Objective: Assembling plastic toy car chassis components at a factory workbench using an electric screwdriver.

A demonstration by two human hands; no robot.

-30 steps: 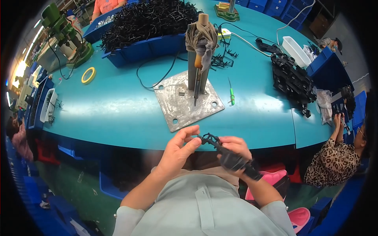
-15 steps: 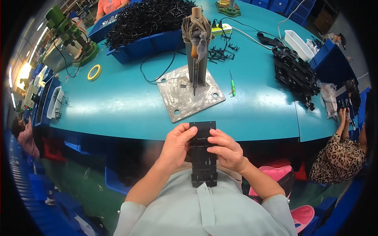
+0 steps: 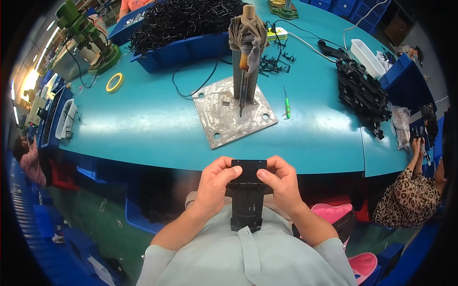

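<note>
A long black plastic part hangs in front of my body, its lower end against my clothes. My left hand is closed on its upper left edge, thumb on the face. My right hand grips the upper right edge the same way, thumb pressed on top. Beyond the hands, on the table, stands a metal base plate with an upright post. A soldering iron with a wooden handle hangs tip down at the post, below a bundle of cloth wrapped around its top.
A green-handled screwdriver-like tool lies right of the plate, yellow tape to the left. A blue bin heaped with black pieces stands behind. Black plastic parts are piled at right, near a person in leopard print.
The black part has dropped slightly and tilted toward me. My right hand has shifted up to its top right edge, thumb now on the face; the left keeps its grip.
</note>
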